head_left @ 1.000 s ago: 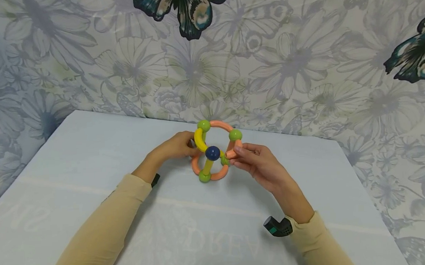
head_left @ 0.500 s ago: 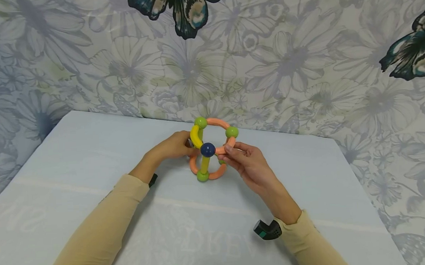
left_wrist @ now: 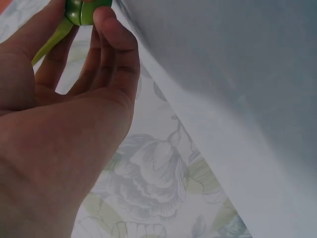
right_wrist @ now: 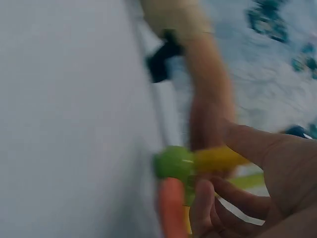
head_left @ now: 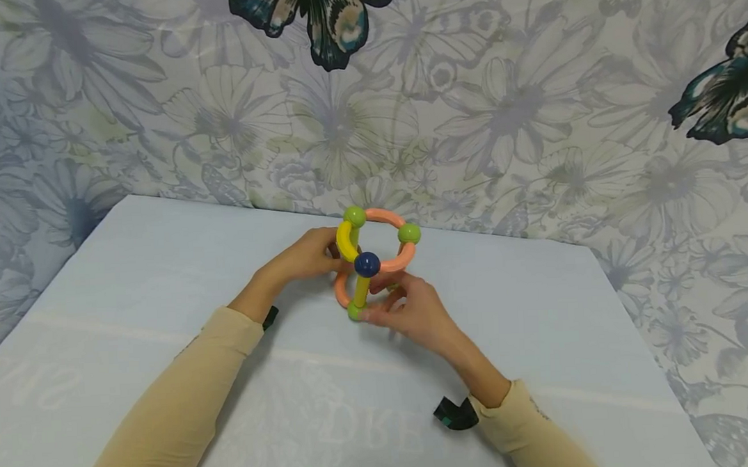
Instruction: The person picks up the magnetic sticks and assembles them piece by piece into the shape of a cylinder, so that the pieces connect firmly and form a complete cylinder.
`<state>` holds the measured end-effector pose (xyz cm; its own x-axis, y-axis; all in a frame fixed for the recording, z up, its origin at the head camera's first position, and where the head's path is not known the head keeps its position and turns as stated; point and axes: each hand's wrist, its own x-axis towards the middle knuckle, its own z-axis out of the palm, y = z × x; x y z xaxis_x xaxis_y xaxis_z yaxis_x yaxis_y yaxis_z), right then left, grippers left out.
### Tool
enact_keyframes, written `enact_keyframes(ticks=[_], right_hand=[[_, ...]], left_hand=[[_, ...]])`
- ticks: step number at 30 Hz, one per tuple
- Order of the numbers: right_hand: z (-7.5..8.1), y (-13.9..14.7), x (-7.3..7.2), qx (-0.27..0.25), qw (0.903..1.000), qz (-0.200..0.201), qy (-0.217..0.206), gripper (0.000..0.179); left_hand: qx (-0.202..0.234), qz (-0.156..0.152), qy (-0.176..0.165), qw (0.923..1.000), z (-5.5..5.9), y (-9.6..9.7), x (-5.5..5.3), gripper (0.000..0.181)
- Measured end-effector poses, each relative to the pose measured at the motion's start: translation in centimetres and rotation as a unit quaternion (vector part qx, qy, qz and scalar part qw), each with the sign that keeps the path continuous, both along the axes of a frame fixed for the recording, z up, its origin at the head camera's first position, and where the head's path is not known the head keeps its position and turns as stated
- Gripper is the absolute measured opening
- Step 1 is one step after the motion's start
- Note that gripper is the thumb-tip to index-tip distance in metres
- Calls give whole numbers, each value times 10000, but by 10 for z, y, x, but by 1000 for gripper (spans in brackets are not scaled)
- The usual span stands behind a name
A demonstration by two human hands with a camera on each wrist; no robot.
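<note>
A ball-and-stick building toy stands upright on the table, with an upper and a lower ring of curved orange sticks. Green balls (head_left: 409,233) join them, and a curved yellow stick (head_left: 346,241) meets a dark blue ball (head_left: 367,264) at the front. Below that ball, a straight yellow stick (head_left: 362,291) reaches a green ball (head_left: 355,311) in the lower ring. My left hand (head_left: 310,255) holds the structure's left side, its fingers around a green ball (left_wrist: 81,12). My right hand (head_left: 418,314) is beside the base, thumb near the lower ball, thumb and fingers apart.
The structure stands close to the far edge of the pale table (head_left: 281,405). A wall covering with flowers and butterflies (head_left: 500,116) rises directly behind. A black wrist camera (head_left: 456,414) is worn on my right wrist.
My right hand brought the curved orange stick leftward against the dark blue ball, then let go. It has moved down toward the lower green ball. The left hand kept its hold.
</note>
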<state>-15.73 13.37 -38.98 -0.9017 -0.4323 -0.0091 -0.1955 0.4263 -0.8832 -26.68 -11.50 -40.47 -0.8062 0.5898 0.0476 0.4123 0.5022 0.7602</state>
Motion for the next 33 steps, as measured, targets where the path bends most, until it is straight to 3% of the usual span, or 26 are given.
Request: enact_keyframes(ticks=[2, 4, 9, 12, 16, 22, 33], right_hand=[[-11, -10, 4, 695, 9952, -61, 690, 49], [-21, -17, 6, 1022, 9882, -134, 1131, 48], [-31, -24, 5, 1163, 9796, -397, 1590, 35], [-31, -22, 2, 1171, 9774, -354, 1726, 29], [-28, -15, -5, 1155, 9768, -203, 1792, 23], [-25, 6, -17, 1187, 9819, -95, 1476, 23], [-26, 33, -34, 1317, 9806, 12, 1451, 23]], left_hand=[[17, 35, 74, 10000, 0, 0, 0, 25], [27, 59, 133, 9999, 1, 0, 1, 24], [29, 104, 228, 9997, 2, -1, 1, 24], [0, 122, 263, 9996, 2, -1, 1, 23], [-70, 182, 326, 9993, 2, -2, 1, 23], [-94, 348, 268, 9990, 1, 0, 0, 27], [131, 278, 151, 9994, 0, 2, 0, 17]])
